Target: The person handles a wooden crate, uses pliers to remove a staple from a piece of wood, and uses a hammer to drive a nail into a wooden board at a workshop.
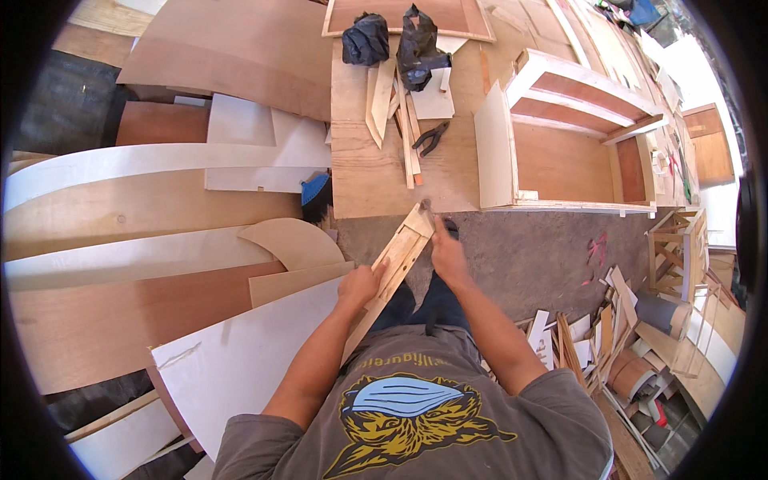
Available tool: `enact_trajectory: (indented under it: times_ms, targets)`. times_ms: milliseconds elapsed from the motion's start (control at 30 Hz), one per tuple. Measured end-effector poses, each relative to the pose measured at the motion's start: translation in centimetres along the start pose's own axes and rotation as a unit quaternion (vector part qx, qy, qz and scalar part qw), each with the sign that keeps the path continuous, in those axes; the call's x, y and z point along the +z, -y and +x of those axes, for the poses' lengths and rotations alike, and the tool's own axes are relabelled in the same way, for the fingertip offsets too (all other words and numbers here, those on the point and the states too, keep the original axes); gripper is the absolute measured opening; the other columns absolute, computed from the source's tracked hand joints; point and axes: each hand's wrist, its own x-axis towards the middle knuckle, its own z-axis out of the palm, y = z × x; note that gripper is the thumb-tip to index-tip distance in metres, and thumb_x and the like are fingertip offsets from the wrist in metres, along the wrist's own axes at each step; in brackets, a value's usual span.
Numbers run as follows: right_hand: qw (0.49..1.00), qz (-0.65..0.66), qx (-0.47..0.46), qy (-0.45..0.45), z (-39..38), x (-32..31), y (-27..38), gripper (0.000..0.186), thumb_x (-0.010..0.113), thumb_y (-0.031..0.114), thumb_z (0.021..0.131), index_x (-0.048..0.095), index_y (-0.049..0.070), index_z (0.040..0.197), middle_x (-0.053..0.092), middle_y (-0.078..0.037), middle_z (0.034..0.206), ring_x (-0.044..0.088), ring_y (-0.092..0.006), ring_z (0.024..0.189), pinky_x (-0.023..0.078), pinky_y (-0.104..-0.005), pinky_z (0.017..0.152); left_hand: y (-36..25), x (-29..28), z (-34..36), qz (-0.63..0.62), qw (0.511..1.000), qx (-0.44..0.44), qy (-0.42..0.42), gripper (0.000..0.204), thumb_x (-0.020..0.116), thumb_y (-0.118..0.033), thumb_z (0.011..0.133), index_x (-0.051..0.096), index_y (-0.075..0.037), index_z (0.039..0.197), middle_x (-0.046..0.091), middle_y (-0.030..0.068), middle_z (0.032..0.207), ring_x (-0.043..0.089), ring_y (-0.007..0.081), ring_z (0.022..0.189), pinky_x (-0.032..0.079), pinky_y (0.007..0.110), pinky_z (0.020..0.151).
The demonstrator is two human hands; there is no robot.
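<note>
A long narrow wooden frame piece [398, 260] runs slantwise from my lap up toward the edge of the plywood workbench [376, 180]. My left hand [362, 286] grips its lower left side. My right hand [446, 252] is closed on its right side near the upper end, where a small dark object shows by the fingers; I cannot tell what it is. Black pliers [430, 138] lie on the bench beyond the strip, beside several thin wood offcuts [400, 120].
A half-built wooden cabinet [572, 144] lies on the bench at right. Two black bags [396, 44] sit at the bench's far end. Large plywood sheets and curved cutouts [152, 240] cover the floor at left. Scrap wood [608, 344] is piled at lower right.
</note>
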Motion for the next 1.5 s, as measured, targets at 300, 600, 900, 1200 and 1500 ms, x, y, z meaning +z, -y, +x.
enact_trajectory:
  times_ms: [300,600,900,1200,1500]
  targets:
    - [0.997,0.004,0.068,0.028,0.3,-0.1,0.8,0.053,0.047,0.018,0.103,0.037,0.015,0.155,0.067,-0.031,0.111,0.064,-0.0496,0.104,0.051,-0.0564,0.087,0.3,0.2,0.5,0.013,1.000,0.004,0.009,0.087,0.034,-0.072,0.098,0.071,0.005,0.113,0.068,0.0340,0.112,0.065,0.0477,0.111,0.049,0.056,0.095]
    - [0.989,-0.046,0.114,0.083,-1.7,-3.3,-1.7,0.051,0.051,0.018,0.104,0.041,0.017,0.154,0.066,-0.032,0.102,0.065,-0.0508,0.093,0.051,-0.0532,0.081,0.8,0.6,1.1,0.025,1.000,0.004,-0.003,0.084,0.034,-0.072,0.098,0.073,0.001,0.113,0.070,0.0303,0.113,0.067,0.0454,0.110,0.051,0.055,0.094]
    - [0.997,-0.034,0.046,0.055,-2.1,-2.0,-3.2,0.051,0.051,0.016,0.104,0.041,0.017,0.155,0.066,-0.031,0.107,0.066,-0.0495,0.096,0.052,-0.0498,0.081,0.4,0.1,0.8,0.043,0.999,0.005,-0.004,0.086,0.035,-0.073,0.098,0.073,0.003,0.110,0.070,0.0309,0.110,0.067,0.0464,0.108,0.051,0.055,0.093]
    - [0.997,-0.029,0.043,0.054,-2.8,-1.7,-3.9,0.051,0.051,0.017,0.104,0.041,0.016,0.154,0.065,-0.030,0.108,0.065,-0.0487,0.098,0.052,-0.0493,0.083,0.4,0.1,0.5,0.035,0.999,0.016,-0.027,0.085,0.036,-0.072,0.098,0.074,0.004,0.106,0.070,0.0324,0.105,0.067,0.0474,0.104,0.050,0.055,0.091]
    - [0.998,0.003,0.041,0.040,-1.6,-3.3,-2.9,0.052,0.050,0.019,0.104,0.039,0.017,0.155,0.068,-0.030,0.097,0.066,-0.0487,0.091,0.051,-0.0541,0.081,1.4,0.7,0.7,0.014,0.999,0.040,-0.031,0.084,0.035,-0.070,0.099,0.074,0.004,0.107,0.070,0.0306,0.106,0.067,0.0467,0.105,0.051,0.054,0.091]
